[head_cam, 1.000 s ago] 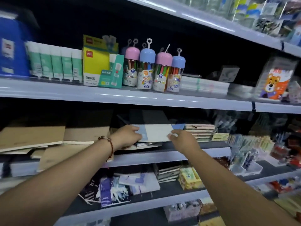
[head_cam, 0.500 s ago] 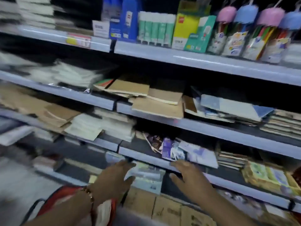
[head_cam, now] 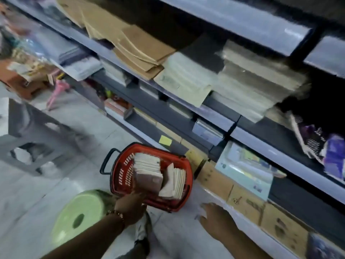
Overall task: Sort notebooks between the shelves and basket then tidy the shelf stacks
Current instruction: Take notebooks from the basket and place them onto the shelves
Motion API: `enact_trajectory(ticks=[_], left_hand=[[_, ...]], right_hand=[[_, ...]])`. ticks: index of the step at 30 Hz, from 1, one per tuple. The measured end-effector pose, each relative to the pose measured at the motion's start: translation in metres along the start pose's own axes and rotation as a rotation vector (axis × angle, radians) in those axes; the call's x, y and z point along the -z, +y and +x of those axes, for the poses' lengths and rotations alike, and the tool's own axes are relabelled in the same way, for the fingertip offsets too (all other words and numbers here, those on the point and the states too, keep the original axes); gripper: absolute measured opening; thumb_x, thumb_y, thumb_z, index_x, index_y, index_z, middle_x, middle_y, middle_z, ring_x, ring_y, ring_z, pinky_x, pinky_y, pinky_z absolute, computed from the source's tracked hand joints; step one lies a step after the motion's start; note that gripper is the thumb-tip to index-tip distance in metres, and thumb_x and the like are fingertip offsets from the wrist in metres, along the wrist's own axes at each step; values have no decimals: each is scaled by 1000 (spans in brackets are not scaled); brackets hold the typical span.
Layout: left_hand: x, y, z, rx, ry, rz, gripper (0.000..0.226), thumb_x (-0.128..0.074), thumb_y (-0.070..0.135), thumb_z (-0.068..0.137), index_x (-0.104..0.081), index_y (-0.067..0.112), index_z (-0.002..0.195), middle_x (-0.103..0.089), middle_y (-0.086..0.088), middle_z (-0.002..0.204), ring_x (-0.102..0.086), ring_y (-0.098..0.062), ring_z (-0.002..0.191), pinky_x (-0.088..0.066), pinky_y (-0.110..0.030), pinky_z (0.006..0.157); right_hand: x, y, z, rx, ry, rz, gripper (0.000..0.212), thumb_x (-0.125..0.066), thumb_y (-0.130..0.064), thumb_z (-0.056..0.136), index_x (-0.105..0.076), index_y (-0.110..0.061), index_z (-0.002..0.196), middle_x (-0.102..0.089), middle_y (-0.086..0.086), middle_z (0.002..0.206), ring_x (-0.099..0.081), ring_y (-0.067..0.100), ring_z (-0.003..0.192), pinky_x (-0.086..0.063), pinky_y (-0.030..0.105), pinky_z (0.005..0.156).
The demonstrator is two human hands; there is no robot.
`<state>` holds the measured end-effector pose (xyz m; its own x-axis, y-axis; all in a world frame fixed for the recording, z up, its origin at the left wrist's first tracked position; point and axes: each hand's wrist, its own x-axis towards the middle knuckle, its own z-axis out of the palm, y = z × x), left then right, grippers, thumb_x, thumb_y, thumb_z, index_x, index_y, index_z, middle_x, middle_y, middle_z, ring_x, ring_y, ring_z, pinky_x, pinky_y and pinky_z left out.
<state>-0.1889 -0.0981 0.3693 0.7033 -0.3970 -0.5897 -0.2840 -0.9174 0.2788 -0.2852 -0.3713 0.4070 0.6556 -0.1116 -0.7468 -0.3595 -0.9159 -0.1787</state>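
A red shopping basket (head_cam: 116, 177) with a black handle stands on the floor by the bottom shelf. Inside it a stack of pale notebooks (head_cam: 147, 171) lies flat, and a second bundle (head_cam: 175, 182) leans on edge to its right. My left hand (head_cam: 130, 208), with a bead bracelet at the wrist, reaches over the basket's near rim, fingertips at the flat stack's near edge. My right hand (head_cam: 216, 219) hovers open above the floor, right of the basket. On the shelves above lie skewed brown kraft notebooks (head_cam: 138, 51) and pale stacks (head_cam: 186, 79).
A light green round stool (head_cam: 82, 212) stands left of my left arm, and a grey plastic stool (head_cam: 28, 143) further left. Cardboard boxes (head_cam: 246, 200) line the floor under the bottom shelf. Packaged stationery (head_cam: 244, 169) juts over the lowest shelf edge.
My view has swung down from the shelves to the floor. Both hands have dropped from the shelf level; the left one now reaches into the basket, the right one hangs beside it.
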Motion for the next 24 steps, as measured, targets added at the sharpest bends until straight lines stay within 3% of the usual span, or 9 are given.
enact_trajectory(ticks=[3,7,9,11,12,16,18,21,24], left_hand=[[-35,-15,56,36,-123,-45,38,-48,36,94,-55,28,130,-61,-3,132,-60,-27,120,-50,-38,97],[-102,-20,141,116,-190,-233,37,-38,36,87,-62,23,111,-70,-2,113,-67,-26,105,-54,-36,87],[-143,-18,191,168,-228,-324,37,-39,35,89,-64,17,109,-72,-5,109,-69,-26,102,-55,-35,86],[-168,-13,232,179,-238,-342,38,-43,35,95,-64,14,118,-70,-8,115,-67,-27,106,-54,-39,91],[-185,-11,254,180,-245,-327,39,-43,39,97,-62,15,120,-67,-9,118,-65,-28,108,-53,-41,93],[-239,-1,330,162,-211,-321,49,-37,58,96,-59,20,119,-62,-8,119,-59,-29,112,-48,-40,93],[-261,0,357,172,-223,-417,50,-37,63,91,-62,25,112,-64,-4,110,-63,-25,106,-52,-41,89],[-279,-1,377,180,-259,-545,38,-45,49,96,-67,18,103,-67,-7,108,-65,-24,104,-52,-38,91],[-290,-6,384,204,-280,-561,42,-46,45,100,-63,8,112,-67,-14,113,-64,-32,107,-52,-40,93]], right_hand=[[-25,-20,61,-94,-70,63,50,-47,-46,97,-49,-24,142,-53,2,141,-52,22,127,-45,37,104],[-57,-31,155,-123,-116,259,47,-52,-42,98,-48,-27,142,-54,-2,140,-54,19,125,-46,31,99],[-78,-28,205,-133,-115,362,32,-53,-37,98,-57,-30,129,-64,-6,123,-62,14,108,-49,28,84],[-89,-25,241,-132,-92,452,10,-52,-36,97,-61,-33,101,-67,-11,93,-63,7,81,-51,29,72],[-100,-22,262,-140,-80,490,12,-51,-38,97,-61,-31,97,-67,-10,88,-63,6,77,-52,30,71],[-144,-8,330,-201,-82,568,18,-50,-39,97,-63,-27,99,-67,-7,90,-62,13,84,-49,30,76],[-160,-3,352,-251,-81,649,14,-48,-36,99,-61,-30,99,-66,-8,93,-61,14,89,-50,35,86],[-174,3,370,-319,-21,743,10,-50,-34,99,-60,-33,96,-65,-12,95,-60,15,100,-48,41,95],[-182,4,375,-339,-10,722,11,-51,-37,98,-60,-35,93,-65,-12,94,-61,17,98,-49,44,95]])
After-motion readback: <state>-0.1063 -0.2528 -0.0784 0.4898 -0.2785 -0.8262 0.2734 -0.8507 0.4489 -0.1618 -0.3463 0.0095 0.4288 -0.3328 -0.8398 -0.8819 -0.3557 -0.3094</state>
